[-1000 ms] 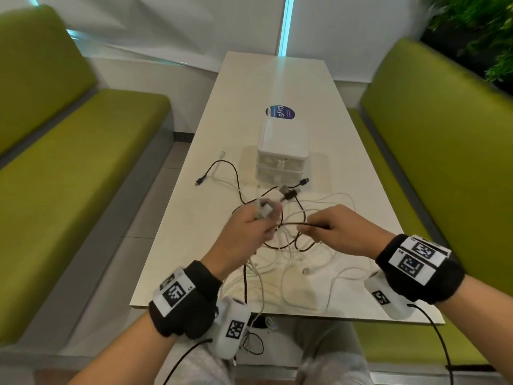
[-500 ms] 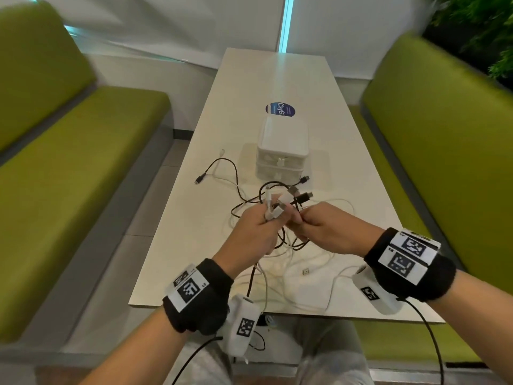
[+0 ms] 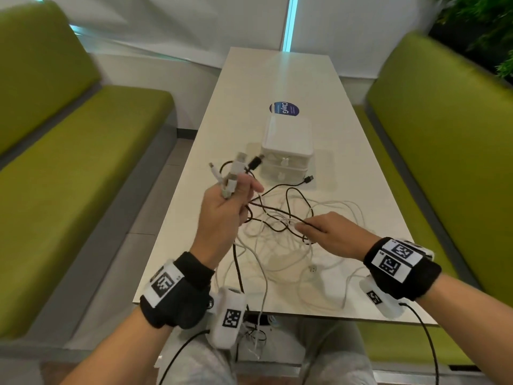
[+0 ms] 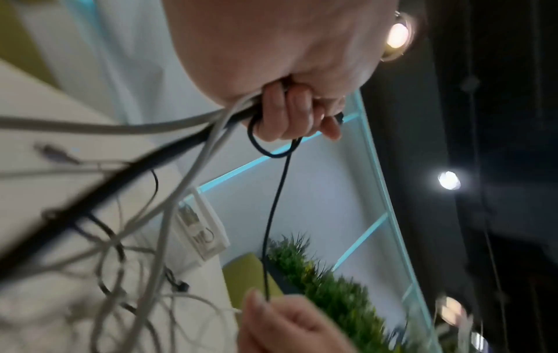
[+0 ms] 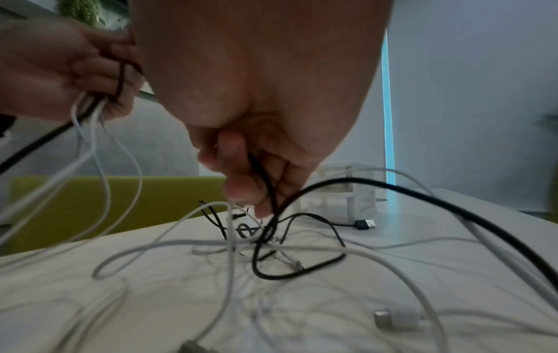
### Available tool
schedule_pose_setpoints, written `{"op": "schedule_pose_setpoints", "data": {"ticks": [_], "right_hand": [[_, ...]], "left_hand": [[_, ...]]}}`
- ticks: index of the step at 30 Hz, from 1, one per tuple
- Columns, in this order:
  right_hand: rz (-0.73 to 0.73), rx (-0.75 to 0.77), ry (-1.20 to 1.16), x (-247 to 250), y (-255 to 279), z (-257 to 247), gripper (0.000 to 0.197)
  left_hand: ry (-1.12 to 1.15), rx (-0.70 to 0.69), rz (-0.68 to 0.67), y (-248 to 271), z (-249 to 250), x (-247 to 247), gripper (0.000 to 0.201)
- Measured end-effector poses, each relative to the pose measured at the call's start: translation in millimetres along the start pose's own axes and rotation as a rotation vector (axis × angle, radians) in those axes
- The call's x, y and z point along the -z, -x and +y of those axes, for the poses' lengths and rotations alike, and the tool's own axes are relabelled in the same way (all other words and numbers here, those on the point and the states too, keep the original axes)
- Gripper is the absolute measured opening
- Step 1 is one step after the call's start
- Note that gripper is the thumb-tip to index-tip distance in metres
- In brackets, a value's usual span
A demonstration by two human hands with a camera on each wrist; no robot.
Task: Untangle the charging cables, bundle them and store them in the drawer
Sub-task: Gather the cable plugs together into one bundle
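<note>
A tangle of white and black charging cables (image 3: 288, 234) lies on the near half of the white table (image 3: 277, 79). My left hand (image 3: 224, 207) is raised above the table and grips several cable ends (image 3: 238, 168), their plugs sticking up past the fingers (image 4: 281, 114). My right hand (image 3: 327, 232) sits low over the tangle and pinches a black cable (image 5: 265, 181) between its fingertips (image 5: 241, 188). A small white drawer box (image 3: 287, 145) stands behind the cables, its drawers closed.
Green benches (image 3: 69, 168) flank the table on both sides. A blue round sticker (image 3: 284, 109) lies behind the drawer box. A black USB plug (image 3: 308, 179) rests by the box front. Some cable hangs over the table's near edge (image 3: 249, 323).
My hands were together over the tangle; the left has since lifted up and left with its bundle of plugs, and the right has dropped down and right onto a black strand.
</note>
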State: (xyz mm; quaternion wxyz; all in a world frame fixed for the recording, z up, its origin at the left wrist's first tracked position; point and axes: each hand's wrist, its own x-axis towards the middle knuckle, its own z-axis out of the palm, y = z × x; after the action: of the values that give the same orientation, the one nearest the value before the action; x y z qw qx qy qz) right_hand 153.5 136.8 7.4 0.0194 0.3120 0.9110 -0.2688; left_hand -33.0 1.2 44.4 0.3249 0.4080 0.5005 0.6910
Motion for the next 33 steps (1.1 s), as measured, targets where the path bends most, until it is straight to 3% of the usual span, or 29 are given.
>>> {"op": "schedule_pose_setpoints", "data": {"ticks": [3, 5, 8, 13, 17, 19, 23, 26, 27, 31, 33], "right_hand": [[-0.003, 0.062, 0.106, -3.9, -3.6, -11.1, 0.048], [-0.016, 0.102, 0.166, -6.1, -4.0, -21.0, 0.041], [0.023, 0.14, 0.219, -4.5, -0.5, -27.9, 0.033], [0.076, 0.184, 0.148, -8.6, 4.8, -18.4, 0.039], [0.152, 0.156, -0.03, -6.7, -1.8, -18.3, 0.068], [0.146, 0.177, -0.011, -6.7, -4.6, -14.4, 0.067], [0.17, 0.16, 0.054, -5.3, -5.6, 1.4, 0.04], [0.118, 0.061, 0.109, -4.4, -10.1, 12.0, 0.04], [0.111, 0.03, 0.104, -5.2, -12.1, 15.6, 0.041], [0.122, 0.038, 0.099, -6.9, -15.4, 10.2, 0.044], [0.105, 0.033, 0.086, -9.9, -17.3, 0.6, 0.043]], "left_hand": [[-0.46, 0.023, -0.199, 1.8, -17.0, -5.9, 0.025], [-0.792, 0.052, -0.333, 5.2, -29.7, -14.5, 0.037], [-1.014, 0.147, -0.395, 11.6, -39.6, -23.2, 0.033], [-1.083, 0.097, -0.417, 12.5, -37.5, -21.8, 0.029], [-0.979, -0.018, -0.292, 9.7, -29.2, -18.5, 0.033], [-0.896, -0.062, -0.205, 10.0, -24.4, -13.9, 0.032], [-0.478, -0.043, 0.103, 4.4, -11.2, 7.9, 0.038], [0.039, -0.002, 0.354, -6.8, 1.9, 25.5, 0.039], [0.07, 0.0, 0.368, -9.4, 2.7, 29.9, 0.036], [-0.488, -0.02, 0.136, -1.4, -11.4, 24.2, 0.031], [-0.592, -0.068, 0.03, 5.3, -21.0, 9.9, 0.04]]}}
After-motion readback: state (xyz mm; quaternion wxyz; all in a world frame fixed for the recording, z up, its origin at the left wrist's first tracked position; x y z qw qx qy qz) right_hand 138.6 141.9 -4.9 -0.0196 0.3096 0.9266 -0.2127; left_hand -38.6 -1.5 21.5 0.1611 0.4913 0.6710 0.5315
